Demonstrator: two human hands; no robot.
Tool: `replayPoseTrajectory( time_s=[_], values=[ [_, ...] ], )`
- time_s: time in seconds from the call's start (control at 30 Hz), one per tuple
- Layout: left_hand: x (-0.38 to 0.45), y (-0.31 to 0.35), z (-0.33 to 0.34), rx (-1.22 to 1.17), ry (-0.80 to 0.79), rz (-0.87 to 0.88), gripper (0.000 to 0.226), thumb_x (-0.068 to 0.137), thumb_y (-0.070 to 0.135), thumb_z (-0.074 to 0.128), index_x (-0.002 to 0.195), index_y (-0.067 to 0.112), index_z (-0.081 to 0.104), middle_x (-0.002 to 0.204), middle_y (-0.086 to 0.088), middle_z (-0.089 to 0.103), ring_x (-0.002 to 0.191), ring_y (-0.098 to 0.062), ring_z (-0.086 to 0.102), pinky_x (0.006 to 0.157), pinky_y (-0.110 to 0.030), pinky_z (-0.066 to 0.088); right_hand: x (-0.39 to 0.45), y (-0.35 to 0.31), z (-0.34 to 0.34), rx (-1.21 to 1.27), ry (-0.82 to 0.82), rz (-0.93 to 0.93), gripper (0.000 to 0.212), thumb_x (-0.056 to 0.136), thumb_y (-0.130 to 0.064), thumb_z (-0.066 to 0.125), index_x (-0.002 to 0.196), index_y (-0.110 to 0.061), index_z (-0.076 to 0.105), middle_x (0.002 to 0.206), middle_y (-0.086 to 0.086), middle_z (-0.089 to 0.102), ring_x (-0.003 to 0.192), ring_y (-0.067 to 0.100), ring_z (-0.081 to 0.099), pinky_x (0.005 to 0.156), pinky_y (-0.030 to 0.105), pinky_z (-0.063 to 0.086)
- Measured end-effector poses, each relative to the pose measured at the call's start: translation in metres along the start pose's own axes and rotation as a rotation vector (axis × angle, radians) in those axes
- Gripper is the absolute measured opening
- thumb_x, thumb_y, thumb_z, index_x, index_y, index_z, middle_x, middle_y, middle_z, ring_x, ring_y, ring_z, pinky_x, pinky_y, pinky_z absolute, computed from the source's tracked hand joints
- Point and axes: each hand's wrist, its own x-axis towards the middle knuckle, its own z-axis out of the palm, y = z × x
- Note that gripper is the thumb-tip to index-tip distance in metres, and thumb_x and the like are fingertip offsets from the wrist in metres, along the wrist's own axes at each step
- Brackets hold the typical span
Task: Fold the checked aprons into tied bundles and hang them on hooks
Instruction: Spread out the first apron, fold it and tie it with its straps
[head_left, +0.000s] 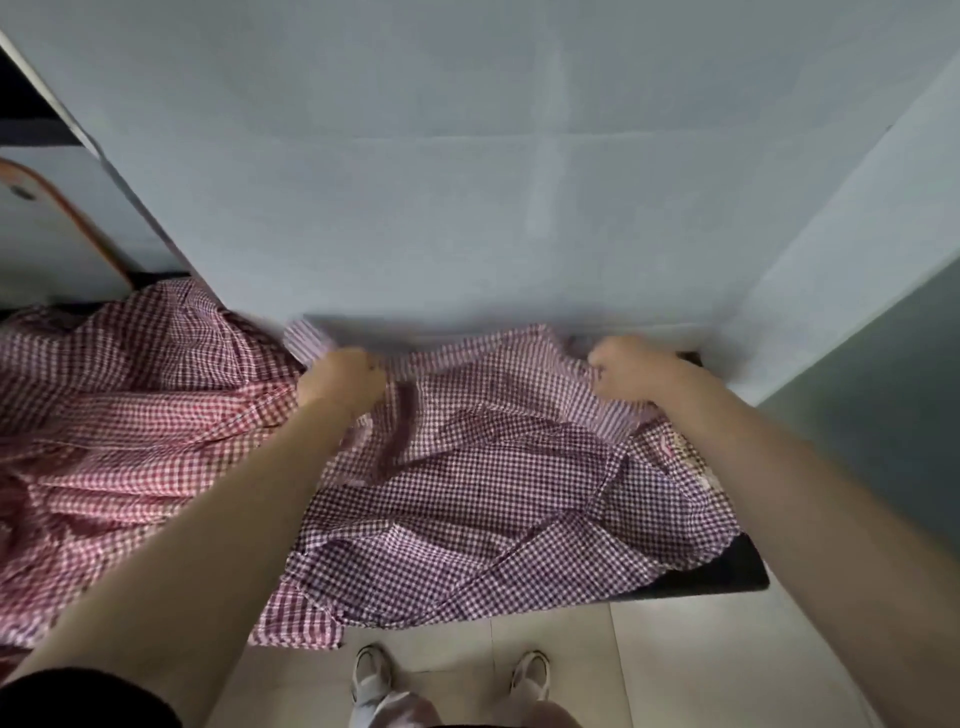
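A purple-and-white checked apron (493, 499) lies spread and creased on a dark table, its front edge hanging over the near side. My left hand (340, 382) grips the apron's far left edge near the wall, with a strip of cloth sticking up behind the fingers. My right hand (631, 369) is closed on the far right edge. A heap of red-and-white checked aprons (130, 410) lies beside it on the left. No hooks are in view.
A pale blue wall (467, 182) rises right behind the table. The dark table (727, 569) shows bare at its front right corner. A wooden-edged board (67, 228) stands at the far left. Tiled floor and my white shoes (371, 673) are below.
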Motion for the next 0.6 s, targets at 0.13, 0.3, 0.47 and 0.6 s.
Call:
replayPoseTrajectory(
  time_s=[0.13, 0.3, 0.47, 0.6],
  values=[
    [-0.011, -0.009, -0.003, 0.417, -0.800, 0.005, 0.030, 0.087, 0.026, 0.063, 0.112, 0.010, 0.071, 0.075, -0.001, 0.075, 0.076, -0.017, 0.070, 0.082, -0.035, 0.058, -0.011, -0.014, 0.017, 0.034, -0.743, 0.174, 0.085, 0.072, -0.051, 0.083, 0.142, -0.014, 0.052, 0.144, 0.008, 0.052, 0.121, 0.028, 0.057, 0.095, 0.038, 0.050],
    [-0.017, 0.002, 0.001, 0.336, -1.119, -0.062, 0.061, 0.095, 0.065, 0.046, 0.104, 0.011, 0.073, 0.102, -0.008, 0.072, 0.087, -0.021, 0.066, 0.077, -0.031, 0.053, -0.015, -0.023, 0.039, 0.275, -1.121, 0.360, 0.083, 0.078, -0.082, 0.056, 0.109, -0.008, 0.075, 0.103, 0.010, 0.075, 0.100, 0.028, 0.071, 0.092, 0.042, 0.055],
    [-0.006, -0.002, 0.061, 0.217, -0.083, 0.148, 0.033, 0.093, 0.036, 0.053, 0.117, 0.018, 0.067, 0.122, -0.012, 0.064, 0.112, -0.032, 0.060, 0.087, -0.042, 0.051, 0.010, -0.041, 0.085, 0.264, -0.212, 0.237, 0.033, 0.095, -0.039, 0.058, 0.104, -0.009, 0.068, 0.100, 0.007, 0.067, 0.085, 0.022, 0.062, 0.078, 0.033, 0.050],
    [-0.018, -0.021, 0.095, 0.256, -0.152, -0.051, 0.048, 0.095, 0.034, 0.055, 0.140, 0.023, 0.042, 0.147, -0.016, 0.036, 0.133, -0.037, 0.036, 0.098, -0.051, 0.043, 0.018, -0.088, 0.124, 0.438, -0.133, 0.178, 0.058, 0.092, -0.035, 0.068, 0.141, -0.017, 0.044, 0.135, 0.013, 0.051, 0.113, 0.030, 0.059, 0.093, 0.042, 0.050]
  ],
)
